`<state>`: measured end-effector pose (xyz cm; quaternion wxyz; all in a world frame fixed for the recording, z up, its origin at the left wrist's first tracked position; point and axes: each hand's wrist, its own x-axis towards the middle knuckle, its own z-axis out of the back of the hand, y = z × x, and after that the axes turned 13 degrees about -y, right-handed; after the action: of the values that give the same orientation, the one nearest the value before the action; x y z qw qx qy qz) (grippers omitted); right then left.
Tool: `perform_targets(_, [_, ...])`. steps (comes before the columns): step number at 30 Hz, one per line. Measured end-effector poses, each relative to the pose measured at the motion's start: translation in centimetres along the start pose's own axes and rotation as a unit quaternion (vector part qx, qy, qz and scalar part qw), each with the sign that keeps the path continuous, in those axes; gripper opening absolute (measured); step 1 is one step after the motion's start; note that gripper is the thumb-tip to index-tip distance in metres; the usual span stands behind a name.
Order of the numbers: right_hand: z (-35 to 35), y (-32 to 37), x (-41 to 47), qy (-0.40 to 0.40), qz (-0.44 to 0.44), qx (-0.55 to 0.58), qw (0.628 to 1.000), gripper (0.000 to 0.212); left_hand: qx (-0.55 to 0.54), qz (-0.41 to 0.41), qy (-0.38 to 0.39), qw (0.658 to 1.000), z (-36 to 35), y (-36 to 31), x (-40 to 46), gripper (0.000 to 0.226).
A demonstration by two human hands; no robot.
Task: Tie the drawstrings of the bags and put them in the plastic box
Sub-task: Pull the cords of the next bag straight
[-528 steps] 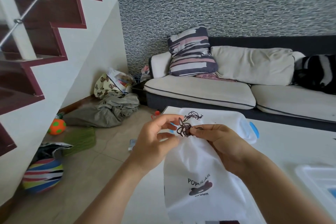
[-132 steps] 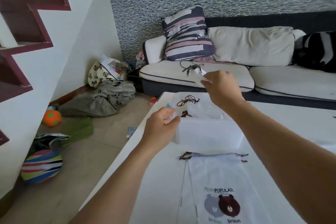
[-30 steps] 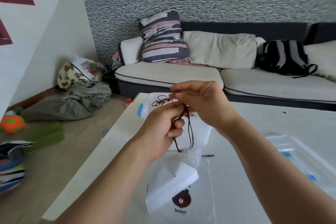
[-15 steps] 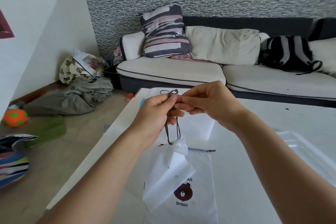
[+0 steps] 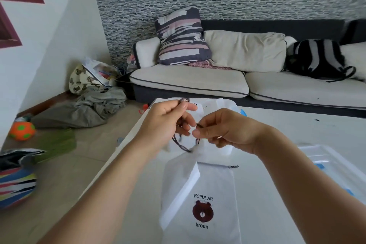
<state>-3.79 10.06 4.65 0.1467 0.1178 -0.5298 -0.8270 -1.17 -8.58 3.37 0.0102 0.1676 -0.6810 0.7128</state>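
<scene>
**Both hands grip the drawstring above the white table**

The person holds both forearms out over the table (image 5: 287,125), the hands raised and close together, near its far left corner. The left hand (image 5: 164,123) is turned with the palm inward; its thumb and forefinger pinch the dark drawstring (image 5: 181,145), and one loop of the cord stands up above the fingers. The right hand (image 5: 227,130) has the fingers curled, and its thumb and forefinger nip the other end of the same cord. Between the hands the cord hangs in a slack loop down to the gathered mouth of the white bag (image 5: 178,184), which is lifted and folded. Under it a second bag (image 5: 213,204) with a brown bear print lies flat near the front edge. The plastic box (image 5: 223,105) stands behind the hands, at the far edge. A clear lid (image 5: 326,162) lies toward the right edge.
</scene>
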Motion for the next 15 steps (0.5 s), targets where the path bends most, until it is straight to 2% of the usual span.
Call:
perform_targets(2, [0.2,0.0,0.1,-0.005,-0.002,0.035,0.999,0.033,0.032,-0.09,-0.03,0.995,-0.1,0.5,0.0,0.03])
perform_targets(3, [0.0,0.0,0.2,-0.009,-0.025,0.079,0.997,0.047,0.007,-0.097,-0.036,0.995,-0.3,0.6,-0.1,0.031])
perform_targets(5, [-0.5,0.1,0.6,-0.004,-0.1,0.166,0.981,0.072,-0.089,-0.057,-0.046,0.993,-0.8,0.4,-0.5,0.032])
perform_targets(6, [-0.9,0.2,0.7,0.006,-0.131,0.2,0.971,0.077,-0.132,-0.036,-0.041,0.99,-1.1,0.2,-0.7,0.033])
perform_targets(7, [-1.4,0.2,0.8,0.018,-0.148,0.228,0.962,0.074,-0.156,-0.02,-0.032,0.987,-1.5,0.1,-0.9,0.034])
perform_targets(10, [-2.4,0.5,0.9,0.03,-0.159,0.303,0.939,0.041,-0.174,-0.016,-0.013,0.984,-2.0,0.0,-1.0,0.034])
perform_targets(12, [-2.5,0.6,0.9,-0.001,-0.177,0.339,0.924,0.025,-0.174,-0.029,-0.012,0.984,-1.9,0.1,-1.0,0.037])
perform_targets(15, [-3.0,0.0,1.7,-0.071,-0.183,0.415,0.888,0.022,-0.187,-0.031,-0.024,0.981,-1.9,-0.2,-1.1,0.043])
